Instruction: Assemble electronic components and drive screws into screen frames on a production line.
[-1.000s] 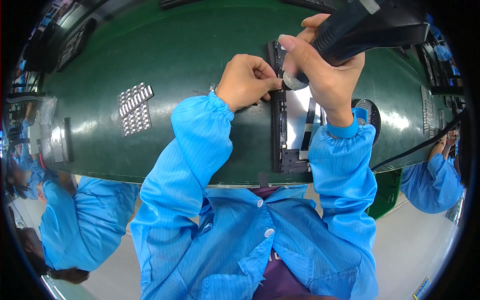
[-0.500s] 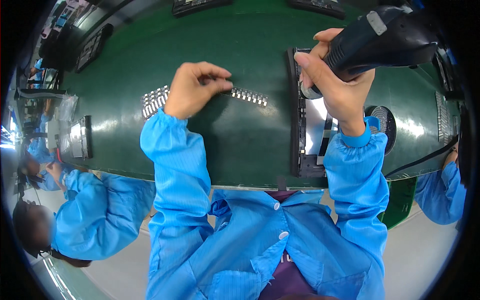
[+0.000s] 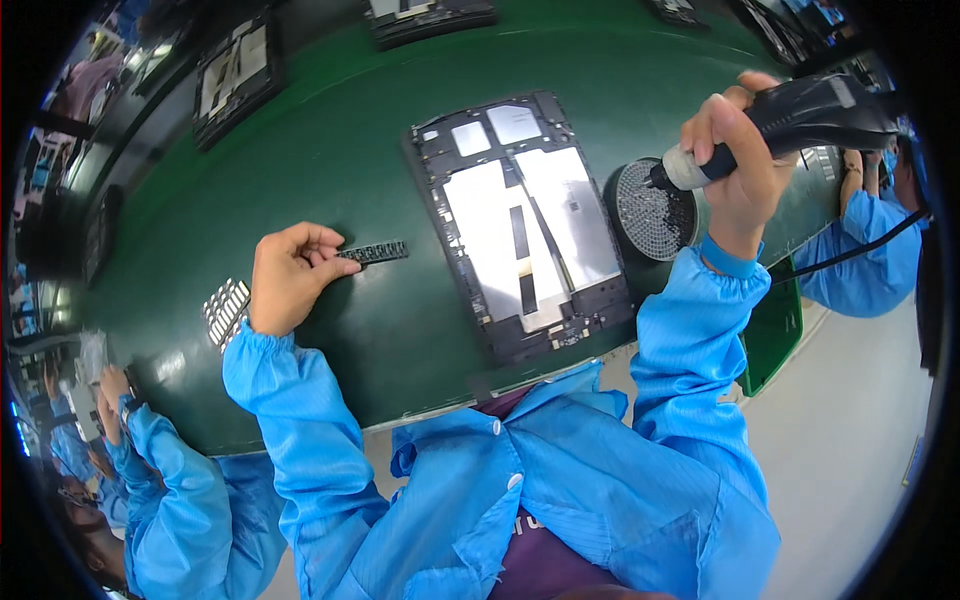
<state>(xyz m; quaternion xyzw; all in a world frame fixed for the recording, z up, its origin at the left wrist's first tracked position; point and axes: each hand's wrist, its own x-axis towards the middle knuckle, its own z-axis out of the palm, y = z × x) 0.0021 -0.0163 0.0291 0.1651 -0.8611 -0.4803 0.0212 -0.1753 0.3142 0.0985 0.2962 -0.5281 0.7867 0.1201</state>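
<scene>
Green tabletop [image 3: 330, 160], blue sleeves [image 3: 300, 410], black screwdriver [image 3: 805, 115], strip [image 3: 385, 251] dark, perhaps light-flecked

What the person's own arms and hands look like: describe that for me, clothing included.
The left sleeve and right sleeve are loose, slightly shiny bright blue fabric, gathered at the cuffs. A plain blue band circles the right wrist. The left hand and right hand wear no gloves, leaving the fingers bare.

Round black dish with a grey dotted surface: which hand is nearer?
Right: the right hand, holding the black handheld driver, is just right of the round dish; the left hand is far to its left.
</scene>
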